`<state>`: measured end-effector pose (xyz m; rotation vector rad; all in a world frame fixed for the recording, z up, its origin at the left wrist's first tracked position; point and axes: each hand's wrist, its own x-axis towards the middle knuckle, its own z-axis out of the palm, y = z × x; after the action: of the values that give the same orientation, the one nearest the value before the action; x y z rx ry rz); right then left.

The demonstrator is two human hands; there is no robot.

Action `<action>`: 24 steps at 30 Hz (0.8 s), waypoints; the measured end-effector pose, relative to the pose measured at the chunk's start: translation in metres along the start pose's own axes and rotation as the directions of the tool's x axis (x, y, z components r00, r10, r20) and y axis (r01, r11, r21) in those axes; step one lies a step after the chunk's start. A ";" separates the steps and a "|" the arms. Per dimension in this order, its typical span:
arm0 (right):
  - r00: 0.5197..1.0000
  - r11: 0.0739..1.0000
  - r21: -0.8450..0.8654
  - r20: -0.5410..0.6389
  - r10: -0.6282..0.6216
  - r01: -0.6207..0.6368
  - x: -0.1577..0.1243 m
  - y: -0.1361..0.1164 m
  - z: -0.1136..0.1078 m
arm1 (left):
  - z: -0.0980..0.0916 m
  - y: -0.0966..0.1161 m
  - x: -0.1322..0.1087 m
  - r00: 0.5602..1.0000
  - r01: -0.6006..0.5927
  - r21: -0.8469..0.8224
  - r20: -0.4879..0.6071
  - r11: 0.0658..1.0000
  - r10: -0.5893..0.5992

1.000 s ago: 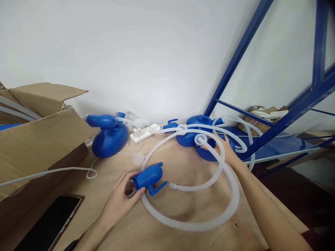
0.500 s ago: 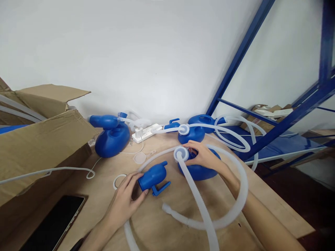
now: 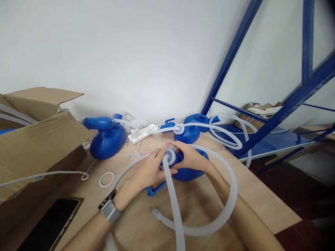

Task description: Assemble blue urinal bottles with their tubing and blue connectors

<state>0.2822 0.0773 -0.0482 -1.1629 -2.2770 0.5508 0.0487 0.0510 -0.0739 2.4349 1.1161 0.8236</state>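
Observation:
A round blue plastic container [image 3: 192, 169] lies on the wooden table in front of me. My right hand [image 3: 190, 157] rests on top of it, fingers curled round its neck by the white hose collar [image 3: 171, 157]. My left hand [image 3: 148, 170] has come across to the same collar, fingers closed against it and covering the small blue funnel piece, whose handle [image 3: 156, 189] sticks out below. From the collar a white corrugated hose [image 3: 174, 202] runs toward me and loops to the right [image 3: 230, 202].
A white ring [image 3: 106, 179] lies left of my hands. A cardboard box [image 3: 39, 143] stands at left, a dark phone [image 3: 49, 226] at bottom left. More blue containers [image 3: 107, 139], a power strip [image 3: 142, 132] and a blue metal rack [image 3: 264, 129] are behind.
My right hand pulled the blue container nearer to me. My left hand moved right with the small blue piece to the hose collar. The white ring stayed on the table.

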 end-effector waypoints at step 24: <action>0.975 0.915 -0.403 -0.206 -0.084 -0.006 -0.013 0.003 0.034 | 0.007 0.029 0.018 0.948 0.315 0.211 -0.020 0.925 -0.318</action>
<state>0.2702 0.0640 -0.0801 -1.2888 -2.2707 -0.0732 0.0793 0.0454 -0.0579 2.3239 1.6115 0.6096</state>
